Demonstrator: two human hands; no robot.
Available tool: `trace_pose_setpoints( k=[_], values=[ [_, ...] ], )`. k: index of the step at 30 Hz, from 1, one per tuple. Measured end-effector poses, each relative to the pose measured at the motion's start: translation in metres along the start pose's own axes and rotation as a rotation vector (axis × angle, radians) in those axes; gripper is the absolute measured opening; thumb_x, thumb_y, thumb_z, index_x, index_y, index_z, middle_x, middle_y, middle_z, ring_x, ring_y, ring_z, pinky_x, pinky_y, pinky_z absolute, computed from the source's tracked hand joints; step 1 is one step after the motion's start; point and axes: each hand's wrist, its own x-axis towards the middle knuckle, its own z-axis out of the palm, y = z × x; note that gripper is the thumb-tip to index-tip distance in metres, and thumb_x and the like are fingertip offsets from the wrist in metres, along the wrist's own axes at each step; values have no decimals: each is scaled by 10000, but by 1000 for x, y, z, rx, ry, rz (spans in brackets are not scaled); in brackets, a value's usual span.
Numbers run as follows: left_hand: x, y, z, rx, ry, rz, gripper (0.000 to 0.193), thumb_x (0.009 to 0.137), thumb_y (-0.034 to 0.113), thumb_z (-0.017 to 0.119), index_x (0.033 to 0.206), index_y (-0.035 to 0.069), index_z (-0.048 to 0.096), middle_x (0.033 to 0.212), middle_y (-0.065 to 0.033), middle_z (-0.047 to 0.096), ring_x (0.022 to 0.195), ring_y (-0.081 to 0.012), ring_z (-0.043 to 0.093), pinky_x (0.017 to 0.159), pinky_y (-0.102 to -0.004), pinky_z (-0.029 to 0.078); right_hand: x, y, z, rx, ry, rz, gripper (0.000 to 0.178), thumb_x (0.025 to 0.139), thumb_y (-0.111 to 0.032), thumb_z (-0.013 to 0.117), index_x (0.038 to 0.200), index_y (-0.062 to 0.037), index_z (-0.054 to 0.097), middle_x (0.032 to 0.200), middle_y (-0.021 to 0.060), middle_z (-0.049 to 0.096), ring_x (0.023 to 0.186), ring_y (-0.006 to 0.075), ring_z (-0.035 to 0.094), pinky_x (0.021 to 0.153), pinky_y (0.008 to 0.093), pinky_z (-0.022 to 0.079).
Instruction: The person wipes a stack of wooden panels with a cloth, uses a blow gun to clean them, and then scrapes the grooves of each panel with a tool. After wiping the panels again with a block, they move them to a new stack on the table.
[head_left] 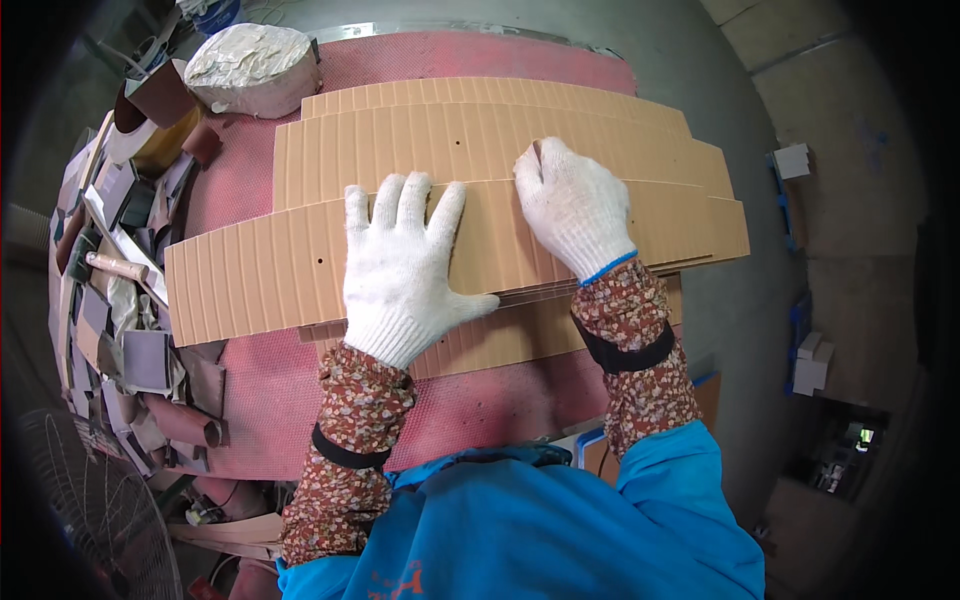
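Observation:
A layered stack of brown corrugated cardboard sheets [520, 110] lies across the table, with a long strip of cardboard [240, 270] on its near side. My left hand [400, 255], in a white knit glove, presses flat on that strip with its fingers spread. To its right, my right hand [575, 205], gloved too, is closed and rests on the cardboard by the strip's far edge. A thin brown edge shows between its thumb and forefinger, too small to name. Small dark holes dot the sheets, and the near edges of several layers show between my wrists.
Red textured matting [470, 415] covers the table. Sandpaper pieces and scraps [150, 360] crowd its left side, with a wooden-handled tool [118, 266] among them. A white wrapped bundle [252, 68] sits at the far left. A wire fan guard [95, 500] stands at the near left.

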Motion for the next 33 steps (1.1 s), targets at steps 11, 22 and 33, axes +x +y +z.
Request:
trace_pose_setpoints(
  k=[11, 22, 33],
  values=[
    [-3, -4, -1, 18, -5, 0, 1079, 559, 548, 907, 1453, 90, 514, 1387, -173, 506, 1369, -370, 433, 1205, -618, 234, -122, 4, -28, 169, -102, 134, 306, 1022, -331, 592, 858, -72, 591, 573, 153, 626, 532, 350, 663, 497, 469, 512],
    [-3, -3, 0, 43, -24, -24, 1051, 569, 539, 921, 1439, 87, 541, 1379, -166, 514, 1366, -358, 436, 1208, -616, 237, -68, 9, -11, 127, -51, 84, 338, 1046, -338, 518, 872, -63, 609, 589, 159, 637, 561, 353, 682, 524, 479, 534],
    [-2, -3, 1, 34, -8, -2, 1061, 565, 547, 914, 1441, 93, 525, 1373, -165, 510, 1355, -359, 444, 1201, -613, 242, -29, 11, -7, 39, -108, 100, 390, 1062, -366, 449, 985, -35, 641, 679, 178, 693, 637, 357, 714, 604, 506, 561]
  ],
)
